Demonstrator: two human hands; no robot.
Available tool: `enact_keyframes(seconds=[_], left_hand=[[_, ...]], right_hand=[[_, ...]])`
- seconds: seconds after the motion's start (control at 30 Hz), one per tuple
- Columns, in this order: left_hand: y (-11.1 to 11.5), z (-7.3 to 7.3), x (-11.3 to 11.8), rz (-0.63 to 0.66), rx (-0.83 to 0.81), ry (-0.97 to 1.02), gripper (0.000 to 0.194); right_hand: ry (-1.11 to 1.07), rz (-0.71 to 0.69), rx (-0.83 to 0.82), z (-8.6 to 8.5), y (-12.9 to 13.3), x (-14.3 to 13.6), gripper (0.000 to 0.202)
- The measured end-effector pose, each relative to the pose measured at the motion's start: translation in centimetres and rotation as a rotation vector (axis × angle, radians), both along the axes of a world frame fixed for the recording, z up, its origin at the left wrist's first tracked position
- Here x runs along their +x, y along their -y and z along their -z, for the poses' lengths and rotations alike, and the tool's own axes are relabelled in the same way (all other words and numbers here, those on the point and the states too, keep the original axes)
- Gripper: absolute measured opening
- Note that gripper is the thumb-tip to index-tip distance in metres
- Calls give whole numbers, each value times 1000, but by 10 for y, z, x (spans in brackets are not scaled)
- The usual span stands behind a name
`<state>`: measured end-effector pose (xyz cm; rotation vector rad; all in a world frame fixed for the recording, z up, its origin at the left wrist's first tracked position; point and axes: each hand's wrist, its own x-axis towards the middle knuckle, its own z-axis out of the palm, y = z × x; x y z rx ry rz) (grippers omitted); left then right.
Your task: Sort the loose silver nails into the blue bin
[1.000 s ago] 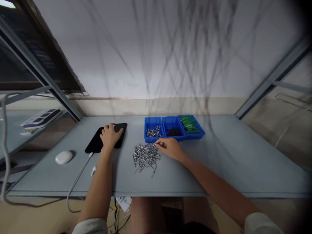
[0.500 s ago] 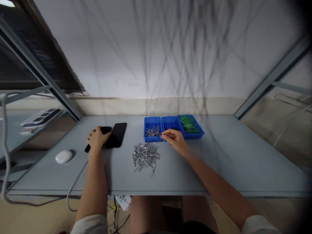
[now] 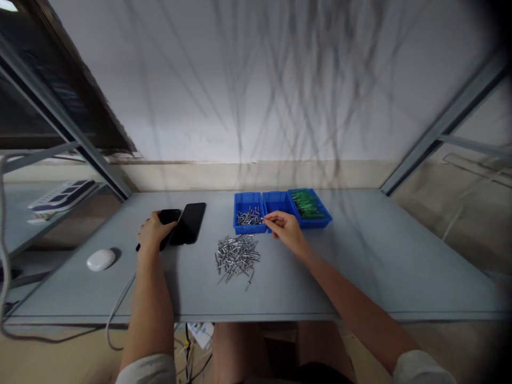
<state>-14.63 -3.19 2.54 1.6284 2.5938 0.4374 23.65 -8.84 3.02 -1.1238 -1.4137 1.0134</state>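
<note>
My right hand [image 3: 286, 229] is closed in a pinch at the front right corner of the left blue bin [image 3: 250, 229]. A small bright tip shows at its fingertips, apparently a metal rivet [image 3: 262, 218]. Inside that bin lie loose metal rivets [image 3: 248, 216], and a larger pile of rivets [image 3: 237, 257] is spread on the table in front. On the left, my left hand [image 3: 154, 232] curls over a black phone [image 3: 170, 216] lying flat, thumb on its right side; the fingers partly cover it. A second black phone [image 3: 189, 224] lies just beside it.
The middle blue bin [image 3: 278, 200] adjoins a right bin holding green pieces [image 3: 307, 204]. A white rounded object [image 3: 101, 260] and a pale cable [image 3: 120, 298] are at the left. A power strip [image 3: 64, 196] sits on the neighbouring surface. Behind the table [image 3: 400, 256] rises a wall.
The whole view has shifted slightly left. My left hand has slid a little left over the phone, baring more of it. My right hand stays pinched at the bin corner.
</note>
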Motion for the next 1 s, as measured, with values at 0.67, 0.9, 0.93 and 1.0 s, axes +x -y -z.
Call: enact_keyframes(seconds=[0.67,0.9,0.93,1.0], left_hand=[[10,-14,82,141,57,-120,72],[10,-12,89,158,79,-92,72],[10,-12,89,148,81,-76,73],[9,-11,89,137,78,-38,74]], right_hand=[[826,-286,181,-8,13,1,19],[930,-354,187,-7,10,10,18],[928,-361,193,-6,10,10,18],[929,-355,197,-5,10,8,20]])
